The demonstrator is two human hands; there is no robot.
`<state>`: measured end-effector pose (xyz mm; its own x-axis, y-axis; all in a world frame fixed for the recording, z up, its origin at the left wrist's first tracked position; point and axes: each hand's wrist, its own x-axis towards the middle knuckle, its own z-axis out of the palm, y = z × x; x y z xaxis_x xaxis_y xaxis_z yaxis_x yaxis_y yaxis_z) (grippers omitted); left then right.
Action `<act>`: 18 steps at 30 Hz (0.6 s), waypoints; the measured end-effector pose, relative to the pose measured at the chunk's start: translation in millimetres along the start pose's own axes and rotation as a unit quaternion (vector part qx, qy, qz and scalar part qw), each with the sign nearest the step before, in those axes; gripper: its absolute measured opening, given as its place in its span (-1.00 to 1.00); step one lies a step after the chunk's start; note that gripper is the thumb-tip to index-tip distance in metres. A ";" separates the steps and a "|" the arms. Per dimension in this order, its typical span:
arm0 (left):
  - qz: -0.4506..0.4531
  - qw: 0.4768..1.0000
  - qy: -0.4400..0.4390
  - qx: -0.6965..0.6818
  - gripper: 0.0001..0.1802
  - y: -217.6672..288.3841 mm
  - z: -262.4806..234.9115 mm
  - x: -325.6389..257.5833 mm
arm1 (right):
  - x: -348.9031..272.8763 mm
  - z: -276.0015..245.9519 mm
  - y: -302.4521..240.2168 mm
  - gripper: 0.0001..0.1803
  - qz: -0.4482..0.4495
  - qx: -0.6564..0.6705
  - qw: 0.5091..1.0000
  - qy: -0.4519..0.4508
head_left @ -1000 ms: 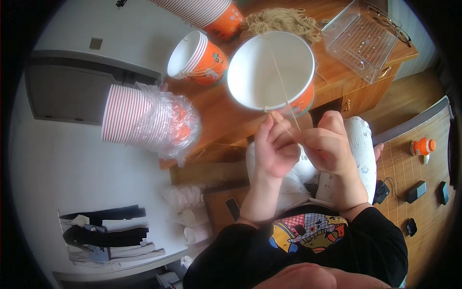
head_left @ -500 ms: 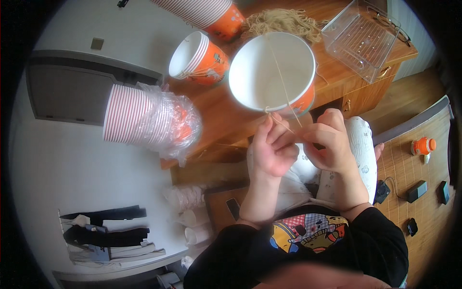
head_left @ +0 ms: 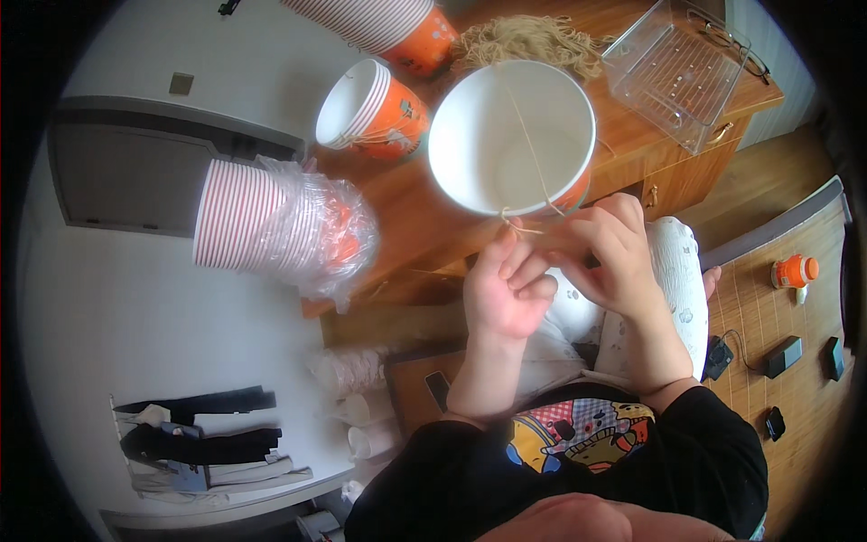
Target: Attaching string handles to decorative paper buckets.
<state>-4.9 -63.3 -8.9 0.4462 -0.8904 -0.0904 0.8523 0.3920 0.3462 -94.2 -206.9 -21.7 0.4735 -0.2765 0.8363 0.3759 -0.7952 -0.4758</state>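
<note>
A large paper bucket (head_left: 470, 167), white inside and orange outside, stands at the table's near edge with its mouth facing me. A thin tan string (head_left: 531, 135) runs across that mouth from the far rim to the near rim, where a knot or loop (head_left: 504, 215) shows. My left hand (head_left: 508, 294) is closed just below this knot, thumb and fingertips pinching the string. Close on its right, my right hand (head_left: 610, 248) is bent with its fingertips pinched at the string's loose end; the exact grip is partly hidden.
Nested paper buckets (head_left: 375, 113) with string on them stand left of the large one. A plastic-wrapped stack (head_left: 289, 226) sits nearer, and another stack (head_left: 388, 27) farther back. Behind lies a tan string bundle (head_left: 528, 45); at right, a clear plastic tray (head_left: 673, 86) and glasses (head_left: 731, 45).
My right hand has shifted slightly up and left, closer to my left hand. The string's free part now forms a small loop by the knot at the near rim.
</note>
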 end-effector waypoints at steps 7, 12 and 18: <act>0.017 0.997 0.014 0.071 -0.78 -0.6 1.2 -1.3 | -0.1 1.1 0.2 -0.66 0.006 -0.046 0.999 0.002; 0.048 0.990 0.113 0.064 -0.80 -5.7 1.6 1.1 | -2.6 -0.2 0.1 -0.70 -0.005 -0.042 0.999 -0.004; 0.048 0.986 0.135 0.085 -0.84 -9.1 9.3 3.5 | -2.7 -3.3 -5.0 -0.70 -0.026 -0.044 0.999 0.016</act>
<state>-13.6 -72.2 -3.6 0.5983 -0.7481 -0.2869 0.7549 0.4063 0.5148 -99.9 -204.0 -20.7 0.4283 -0.2497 0.8685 0.3280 -0.8525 -0.4069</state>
